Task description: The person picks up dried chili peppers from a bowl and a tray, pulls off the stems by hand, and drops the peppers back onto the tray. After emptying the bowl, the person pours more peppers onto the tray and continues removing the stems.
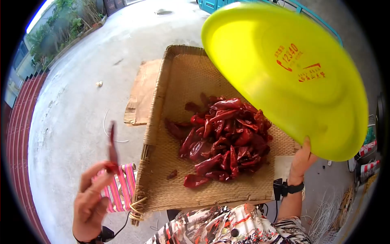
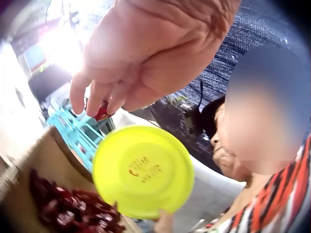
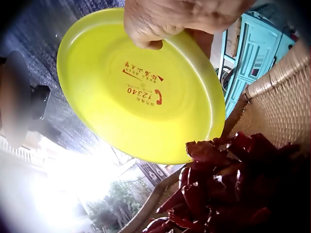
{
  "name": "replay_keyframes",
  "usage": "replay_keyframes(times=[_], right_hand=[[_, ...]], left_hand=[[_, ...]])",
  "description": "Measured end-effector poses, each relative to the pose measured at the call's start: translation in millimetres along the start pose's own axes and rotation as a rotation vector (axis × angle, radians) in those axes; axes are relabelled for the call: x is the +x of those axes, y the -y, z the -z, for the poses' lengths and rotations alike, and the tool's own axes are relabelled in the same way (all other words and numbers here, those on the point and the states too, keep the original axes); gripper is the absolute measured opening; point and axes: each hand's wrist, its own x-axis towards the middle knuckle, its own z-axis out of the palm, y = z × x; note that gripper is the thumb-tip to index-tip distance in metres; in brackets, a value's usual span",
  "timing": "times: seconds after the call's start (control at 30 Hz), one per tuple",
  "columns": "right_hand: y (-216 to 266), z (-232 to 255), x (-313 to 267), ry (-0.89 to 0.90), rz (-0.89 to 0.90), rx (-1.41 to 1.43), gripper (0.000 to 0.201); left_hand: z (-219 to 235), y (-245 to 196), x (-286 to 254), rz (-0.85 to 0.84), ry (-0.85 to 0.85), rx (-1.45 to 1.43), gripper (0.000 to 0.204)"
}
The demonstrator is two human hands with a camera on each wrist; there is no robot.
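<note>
A yellow-green basin with red print on its underside is tilted over the right part of a woven tray. My right hand grips its rim, fingers hidden behind it; the right wrist view shows this hand on the basin. A heap of dark red peppers lies mid-tray, below the basin. Left of the tray, my left hand pinches one long red pepper pointing up. In the left wrist view the left hand has a bit of red pepper at its fingertips.
Under the tray's left side is a wooden board, with a pink striped woven seat below it. Teal metal furniture stands beyond. White wire strands lie on the floor at right; red steps run along the left.
</note>
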Motion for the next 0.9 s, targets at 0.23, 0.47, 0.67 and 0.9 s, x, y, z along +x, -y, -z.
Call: replay_keyframes(times=[0.23, 0.47, 0.67, 0.9], right_hand=[[-0.4, -16.6, -5.9, -0.155, -0.146, 0.159, 0.027], [-2.6, -6.8, -3.9, -0.138, -0.420, 0.508, 0.033], [-15.5, 1.0, -7.3, -0.030, -0.635, 0.686, 0.029], [-36.8, -1.4, -13.8, -0.010, -0.780, 0.733, 0.026]], left_hand=[[-109.0, -34.3, 62.2, -0.450, 0.496, 0.077, 0.050], [-114.0, 9.6, 72.8, -0.272, 0.163, 0.175, 0.062], [-23.7, 209.3, -43.1, 0.478, -0.933, 0.248, 0.080], [-85.6, 367.0, -220.8, 1.154, -1.052, -0.684, 0.083]])
